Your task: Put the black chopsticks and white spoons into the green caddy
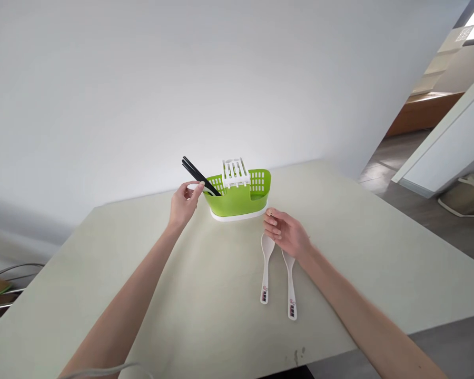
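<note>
A green cutlery basket (237,204) with a white base and a white slatted centre piece (236,172) stands near the wall. Several black chopsticks (197,172) lean out of its left compartment. At that same end my left hand (185,202) pinches a white spoon (209,190), partly hidden by the fingers and the basket rim. My right hand (285,231) hovers in front of the basket's right end, fingers curled and nothing visible in them. Below it lie two white rice spoons, the left one (266,258) and the right one (290,279), the latter's head partly covered by the hand.
The pale table (205,295) reaches back to a white wall (142,95). A metal wire rack (8,295) stands beyond the left edge. At the right are a doorway with grey flooring (403,152) and a bag-like item (466,195) on the floor.
</note>
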